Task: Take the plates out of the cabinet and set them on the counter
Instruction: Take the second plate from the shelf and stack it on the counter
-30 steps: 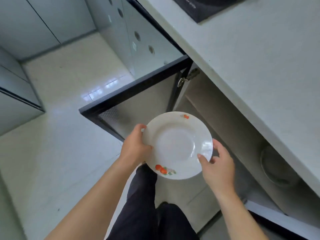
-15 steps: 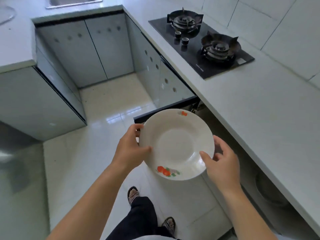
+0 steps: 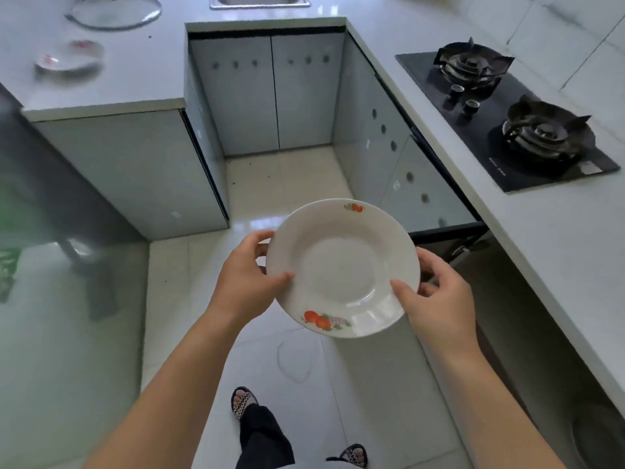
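I hold a white plate (image 3: pixel 341 265) with small orange fruit prints on its rim, level in front of me above the floor. My left hand (image 3: pixel 248 275) grips its left edge, thumb on top. My right hand (image 3: pixel 436 299) grips the right edge the same way. The open cabinet (image 3: pixel 500 299) lies under the right counter (image 3: pixel 548 252), with its dark door edge (image 3: pixel 446 228) just behind the plate. Another plate (image 3: pixel 69 55), blurred, sits on the left counter (image 3: pixel 135 79).
A black two-burner gas hob (image 3: pixel 507 120) is set into the right counter. A glass lid (image 3: pixel 115 10) and a sink (image 3: pixel 258 0) are at the far end. Something round and dim (image 3: pixel 595 434) sits low in the open cabinet. Pale tiled floor (image 3: pixel 287 184) runs between the units.
The view has lifted and turned left, from the cabinet opening to the whole kitchen. The plate has come away from the cabinet, still held in both hands.
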`<state>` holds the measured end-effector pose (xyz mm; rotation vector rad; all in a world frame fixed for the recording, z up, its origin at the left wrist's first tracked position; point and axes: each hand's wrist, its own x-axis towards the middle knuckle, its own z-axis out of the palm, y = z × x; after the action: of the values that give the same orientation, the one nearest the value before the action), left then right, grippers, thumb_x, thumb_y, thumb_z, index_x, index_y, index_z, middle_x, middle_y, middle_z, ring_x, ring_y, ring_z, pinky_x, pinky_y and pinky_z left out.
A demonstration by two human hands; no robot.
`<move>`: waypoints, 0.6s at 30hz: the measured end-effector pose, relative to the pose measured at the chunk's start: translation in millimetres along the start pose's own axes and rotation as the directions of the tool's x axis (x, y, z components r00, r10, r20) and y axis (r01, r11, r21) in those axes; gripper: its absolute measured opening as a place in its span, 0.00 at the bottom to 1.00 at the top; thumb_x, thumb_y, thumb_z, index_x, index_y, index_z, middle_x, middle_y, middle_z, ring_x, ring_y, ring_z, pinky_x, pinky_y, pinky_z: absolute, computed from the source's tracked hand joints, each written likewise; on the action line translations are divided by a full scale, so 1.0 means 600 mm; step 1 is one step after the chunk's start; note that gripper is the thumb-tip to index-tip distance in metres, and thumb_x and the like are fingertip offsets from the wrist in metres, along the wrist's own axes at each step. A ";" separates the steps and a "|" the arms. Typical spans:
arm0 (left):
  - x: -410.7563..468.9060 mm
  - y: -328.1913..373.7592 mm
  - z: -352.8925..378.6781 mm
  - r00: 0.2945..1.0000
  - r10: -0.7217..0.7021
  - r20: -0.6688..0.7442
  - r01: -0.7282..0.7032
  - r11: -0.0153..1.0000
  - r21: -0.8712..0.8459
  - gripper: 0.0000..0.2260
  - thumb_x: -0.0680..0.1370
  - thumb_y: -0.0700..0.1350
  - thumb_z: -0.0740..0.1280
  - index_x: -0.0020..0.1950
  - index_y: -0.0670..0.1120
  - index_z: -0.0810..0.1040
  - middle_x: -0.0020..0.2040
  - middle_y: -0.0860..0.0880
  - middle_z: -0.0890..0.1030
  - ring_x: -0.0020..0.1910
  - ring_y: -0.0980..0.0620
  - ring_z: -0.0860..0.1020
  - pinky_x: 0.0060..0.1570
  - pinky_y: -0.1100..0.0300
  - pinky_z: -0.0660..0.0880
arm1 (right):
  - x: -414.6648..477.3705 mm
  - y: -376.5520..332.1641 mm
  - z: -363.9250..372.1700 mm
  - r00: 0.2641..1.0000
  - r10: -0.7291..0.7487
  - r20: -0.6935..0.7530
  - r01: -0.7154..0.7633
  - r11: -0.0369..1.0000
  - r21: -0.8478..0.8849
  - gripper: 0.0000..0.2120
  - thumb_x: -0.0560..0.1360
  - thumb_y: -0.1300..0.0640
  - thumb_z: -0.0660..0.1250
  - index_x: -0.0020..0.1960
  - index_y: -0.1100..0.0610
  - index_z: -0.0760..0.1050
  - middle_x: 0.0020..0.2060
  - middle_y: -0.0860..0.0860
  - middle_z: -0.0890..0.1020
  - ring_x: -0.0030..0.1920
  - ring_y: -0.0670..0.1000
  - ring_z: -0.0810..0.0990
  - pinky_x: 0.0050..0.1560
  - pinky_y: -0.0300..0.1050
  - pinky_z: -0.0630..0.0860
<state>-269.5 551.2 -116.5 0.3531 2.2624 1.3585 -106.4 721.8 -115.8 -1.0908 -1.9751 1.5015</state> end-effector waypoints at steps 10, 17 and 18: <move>0.118 -0.037 -0.270 0.962 -0.007 -0.275 -0.009 0.998 -0.056 0.26 0.68 0.35 0.69 0.64 0.51 0.71 0.53 0.55 0.78 0.49 0.53 0.79 0.44 0.61 0.76 | 0.085 -0.148 0.300 0.976 -0.101 0.195 0.105 0.994 -0.012 0.24 0.69 0.64 0.71 0.63 0.51 0.71 0.46 0.35 0.76 0.44 0.58 0.81 0.39 0.44 0.81; 0.202 -0.053 -0.370 0.948 -0.010 -0.319 -0.023 0.995 -0.100 0.26 0.67 0.36 0.70 0.63 0.51 0.72 0.55 0.53 0.80 0.53 0.51 0.79 0.51 0.53 0.79 | 0.151 -0.208 0.410 0.965 -0.134 0.226 0.143 0.989 -0.023 0.26 0.69 0.65 0.71 0.65 0.53 0.72 0.48 0.38 0.78 0.41 0.60 0.81 0.42 0.53 0.82; 0.218 -0.055 -0.376 0.948 -0.017 -0.318 -0.019 0.994 -0.108 0.26 0.67 0.36 0.70 0.63 0.51 0.72 0.55 0.53 0.80 0.53 0.51 0.79 0.51 0.52 0.79 | 0.165 -0.212 0.422 0.965 -0.133 0.227 0.143 0.989 -0.029 0.26 0.69 0.65 0.71 0.65 0.53 0.72 0.49 0.38 0.78 0.40 0.59 0.82 0.41 0.52 0.82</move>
<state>-497.8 423.4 -91.0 0.1013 2.4265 1.6327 -392.3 634.5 -90.0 -0.8099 -2.1976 1.5698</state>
